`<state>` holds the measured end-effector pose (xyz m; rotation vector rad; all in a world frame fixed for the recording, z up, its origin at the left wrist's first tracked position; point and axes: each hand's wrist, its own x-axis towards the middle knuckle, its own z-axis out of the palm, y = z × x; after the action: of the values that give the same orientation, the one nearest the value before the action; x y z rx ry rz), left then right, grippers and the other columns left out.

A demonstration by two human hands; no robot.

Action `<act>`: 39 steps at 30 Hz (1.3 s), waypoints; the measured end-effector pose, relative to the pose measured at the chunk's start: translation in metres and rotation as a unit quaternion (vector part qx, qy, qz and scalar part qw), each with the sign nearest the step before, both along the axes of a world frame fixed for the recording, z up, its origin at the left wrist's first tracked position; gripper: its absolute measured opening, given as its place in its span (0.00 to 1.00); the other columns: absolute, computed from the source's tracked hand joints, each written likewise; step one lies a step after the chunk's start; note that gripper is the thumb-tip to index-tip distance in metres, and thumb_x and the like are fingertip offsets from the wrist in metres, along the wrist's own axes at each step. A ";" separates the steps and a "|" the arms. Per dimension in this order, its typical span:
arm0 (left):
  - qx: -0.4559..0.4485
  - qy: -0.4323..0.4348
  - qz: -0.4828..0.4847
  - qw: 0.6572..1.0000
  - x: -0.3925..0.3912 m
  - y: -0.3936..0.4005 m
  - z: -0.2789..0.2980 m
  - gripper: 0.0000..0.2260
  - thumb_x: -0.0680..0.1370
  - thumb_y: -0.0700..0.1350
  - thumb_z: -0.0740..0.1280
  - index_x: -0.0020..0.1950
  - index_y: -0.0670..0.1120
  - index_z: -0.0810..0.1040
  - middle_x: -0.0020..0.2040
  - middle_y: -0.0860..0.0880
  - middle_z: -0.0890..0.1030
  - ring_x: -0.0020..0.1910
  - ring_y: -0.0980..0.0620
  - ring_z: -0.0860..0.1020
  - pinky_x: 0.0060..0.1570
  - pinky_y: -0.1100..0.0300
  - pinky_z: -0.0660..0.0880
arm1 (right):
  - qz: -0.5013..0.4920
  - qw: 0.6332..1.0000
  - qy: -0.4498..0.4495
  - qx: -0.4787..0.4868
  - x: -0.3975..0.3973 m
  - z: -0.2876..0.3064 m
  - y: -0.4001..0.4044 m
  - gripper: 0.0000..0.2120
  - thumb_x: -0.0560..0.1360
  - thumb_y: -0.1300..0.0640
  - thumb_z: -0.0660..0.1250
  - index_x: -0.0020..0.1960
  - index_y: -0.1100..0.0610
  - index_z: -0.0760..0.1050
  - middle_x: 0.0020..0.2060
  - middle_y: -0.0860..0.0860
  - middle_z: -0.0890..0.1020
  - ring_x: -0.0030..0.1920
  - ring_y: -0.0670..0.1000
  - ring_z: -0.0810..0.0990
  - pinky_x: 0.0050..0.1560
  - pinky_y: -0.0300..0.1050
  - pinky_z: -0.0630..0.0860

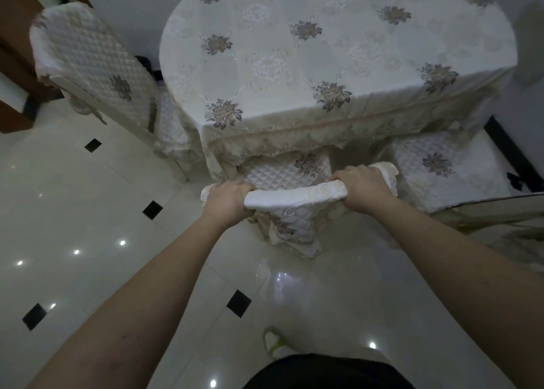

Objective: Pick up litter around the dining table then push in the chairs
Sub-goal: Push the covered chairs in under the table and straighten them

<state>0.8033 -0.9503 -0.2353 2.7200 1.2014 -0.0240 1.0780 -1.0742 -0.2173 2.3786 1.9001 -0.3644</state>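
Both hands, left (228, 200) and right (363, 187), are clenched around the top rail of a cloth-covered chair (290, 200) whose seat sits partly under the desk (323, 49)

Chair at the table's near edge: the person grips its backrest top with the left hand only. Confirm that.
Not right. The head view shows both hands on the chair: the left hand and the right hand each grip an end of the backrest top.

I see a dim, bluish room; ceiling lamps glare as small spots on the glossy floor (88, 226) toward seven o'clock, and edges bow with wide-angle distortion.
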 end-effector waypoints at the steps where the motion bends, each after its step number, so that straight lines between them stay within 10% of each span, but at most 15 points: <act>1: 0.002 -0.004 -0.001 1.000 0.002 0.002 -0.001 0.13 0.68 0.51 0.71 0.52 0.53 0.81 0.46 0.49 0.81 0.46 0.44 0.79 0.38 0.56 0.68 | 0.003 1.000 0.000 -0.001 0.003 -0.001 0.003 0.20 0.69 0.51 0.68 0.61 0.45 0.74 0.55 0.50 0.78 0.54 0.57 0.76 0.53 0.51 0.69; 39: -0.017 0.163 0.043 0.986 0.045 0.004 0.008 0.11 0.72 0.57 0.68 0.53 0.58 0.77 0.50 0.56 0.79 0.53 0.50 0.79 0.32 0.60 0.61 | 0.035 0.999 -0.017 -0.024 0.038 0.000 0.015 0.18 0.72 0.54 0.65 0.61 0.48 0.74 0.54 0.51 0.78 0.56 0.56 0.75 0.54 0.50 0.68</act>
<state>0.8487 -0.9468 -0.2274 2.7033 1.3833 -0.4905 1.1155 -1.0588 -0.2173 2.2679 1.9319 -0.3584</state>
